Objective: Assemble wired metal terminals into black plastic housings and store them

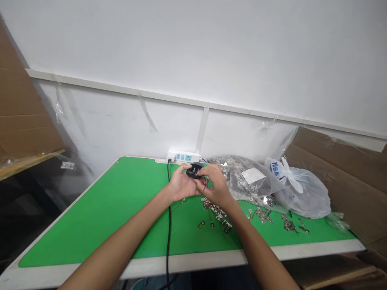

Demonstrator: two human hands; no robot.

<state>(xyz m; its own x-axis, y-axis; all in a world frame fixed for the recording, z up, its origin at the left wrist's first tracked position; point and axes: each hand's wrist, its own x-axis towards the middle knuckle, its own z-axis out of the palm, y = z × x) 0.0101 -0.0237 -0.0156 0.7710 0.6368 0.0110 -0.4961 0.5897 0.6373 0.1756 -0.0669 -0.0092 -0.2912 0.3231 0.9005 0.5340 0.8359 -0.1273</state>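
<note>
Above the middle of the green mat, my left hand (182, 183) grips a small round black housing (194, 170) by its left side. My right hand (215, 184) has its thumb and fingertips pressed together at the housing's right side. Whatever those fingertips pinch is too small to make out. A thin dark wire (205, 185) hangs below the housing, close to the right fingers. Below my hands lies a loose pile of small metal contact pieces (216, 209), some with thin brown strips.
A white power strip (184, 156) with a plugged-in black cable (169, 225) sits by the wall. Clear bags of metal parts (250, 177) and a tied white plastic bag (305, 189) stand at the right. More metal pieces (288, 222) lie before them on the green mat (99, 217). Cardboard (335, 177) leans far right.
</note>
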